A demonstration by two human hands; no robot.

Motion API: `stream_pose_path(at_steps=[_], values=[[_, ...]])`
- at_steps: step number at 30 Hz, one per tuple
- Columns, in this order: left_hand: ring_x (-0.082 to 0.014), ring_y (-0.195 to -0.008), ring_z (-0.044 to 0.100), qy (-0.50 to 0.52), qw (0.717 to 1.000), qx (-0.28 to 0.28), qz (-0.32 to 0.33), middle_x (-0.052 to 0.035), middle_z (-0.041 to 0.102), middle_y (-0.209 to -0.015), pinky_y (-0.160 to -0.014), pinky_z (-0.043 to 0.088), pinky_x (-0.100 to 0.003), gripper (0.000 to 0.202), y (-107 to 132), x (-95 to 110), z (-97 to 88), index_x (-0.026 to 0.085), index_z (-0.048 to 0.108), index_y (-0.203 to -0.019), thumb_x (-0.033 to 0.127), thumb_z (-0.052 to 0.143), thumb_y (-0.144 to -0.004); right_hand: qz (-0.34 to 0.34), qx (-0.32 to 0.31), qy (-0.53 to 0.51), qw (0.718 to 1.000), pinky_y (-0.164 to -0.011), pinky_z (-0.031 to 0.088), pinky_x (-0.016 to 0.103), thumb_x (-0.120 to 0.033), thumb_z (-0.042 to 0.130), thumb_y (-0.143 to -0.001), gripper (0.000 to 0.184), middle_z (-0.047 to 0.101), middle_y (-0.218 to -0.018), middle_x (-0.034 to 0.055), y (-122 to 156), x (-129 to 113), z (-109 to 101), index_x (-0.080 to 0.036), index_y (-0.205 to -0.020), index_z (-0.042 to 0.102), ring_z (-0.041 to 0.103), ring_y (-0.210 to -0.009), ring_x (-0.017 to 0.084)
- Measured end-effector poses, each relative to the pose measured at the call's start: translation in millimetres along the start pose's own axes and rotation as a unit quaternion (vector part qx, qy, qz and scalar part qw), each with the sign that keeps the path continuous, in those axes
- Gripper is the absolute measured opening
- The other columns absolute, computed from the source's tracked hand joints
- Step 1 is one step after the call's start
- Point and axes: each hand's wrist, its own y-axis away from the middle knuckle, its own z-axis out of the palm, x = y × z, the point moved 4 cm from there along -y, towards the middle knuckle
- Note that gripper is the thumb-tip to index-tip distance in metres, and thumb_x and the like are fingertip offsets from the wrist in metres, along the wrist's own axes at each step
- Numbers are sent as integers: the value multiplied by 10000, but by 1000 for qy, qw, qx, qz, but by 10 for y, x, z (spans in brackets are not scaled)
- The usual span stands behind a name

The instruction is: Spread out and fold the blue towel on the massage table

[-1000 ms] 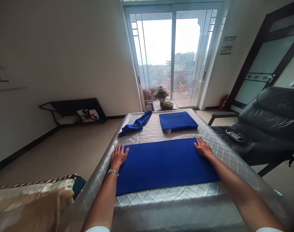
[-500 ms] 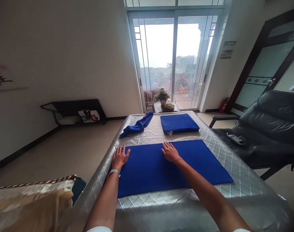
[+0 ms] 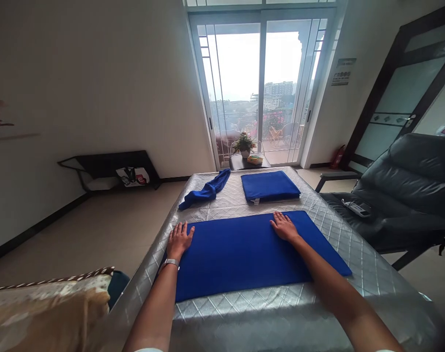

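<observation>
- Cloth (image 3: pixel 229 264), blue, lies smooth on the silver quilted cover (image 3: pixel 383 313) in front of me; I cannot tell how many layers it has.
- My left hand (image 3: pixel 180 240) lies flat at its far left corner, covering that corner; my forearm hides part of the left edge.
- My right hand (image 3: pixel 284 227) lies flat near the far edge, short of the right corner, well apart from the left; both palms are hidden.
- My right forearm crosses the near edge and hides a stretch of it.
- Both sleeves are cut off at the bottom.
- Wristband (image 3: pixel 171 262) on my left: its face, if any, cannot be made out.
- Beyond, a folded blue stack (image 3: pixel 269 185) shows a white tag (image 3: pixel 256 201), too small to read.
- Left of it, a blue strip (image 3: pixel 205 189) lies bunched, its shape unclear.
- Chair (image 3: pixel 409 181), cut by the right border.
</observation>
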Motion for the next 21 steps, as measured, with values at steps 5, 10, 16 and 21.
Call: stream_pose_path(at_steps=[5,10,16,21], values=[[-296,-1529,308,-4,1000,15,8,-161,377,-1634,-1262,204,-493,725,15,-1,-18,128,424,-1549,579,243,-1012,94,21,28,995,-1275,101,402,-470,173,-1046,683,206,-1704,91,30,935,-64,-126,-1631,243,147,-1573,196],[-300,-1533,299,4,1000,10,15,-171,362,-1639,-1267,192,-496,721,8,-16,-23,117,421,-1549,569,261,-1011,112,38,22,993,-1274,116,391,-477,186,-1036,704,213,-1701,110,53,1242,-53,-98,-1625,250,157,-1572,204],[-291,-1535,297,-10,1000,-5,5,-170,355,-1642,-1263,212,-483,702,7,10,-42,115,410,-1554,542,288,-1011,121,47,19,991,-1271,108,373,-456,201,-1033,701,205,-1702,120,56,1184,-48,-71,-1616,261,163,-1570,206],[-305,-1536,292,-12,1000,-16,-1,-187,336,-1644,-1261,203,-514,687,47,54,-141,103,392,-1560,493,324,-999,116,54,19,992,-1269,126,390,-458,205,-1030,702,233,-1693,121,87,1164,-91,-74,-1614,272,179,-1567,218]])
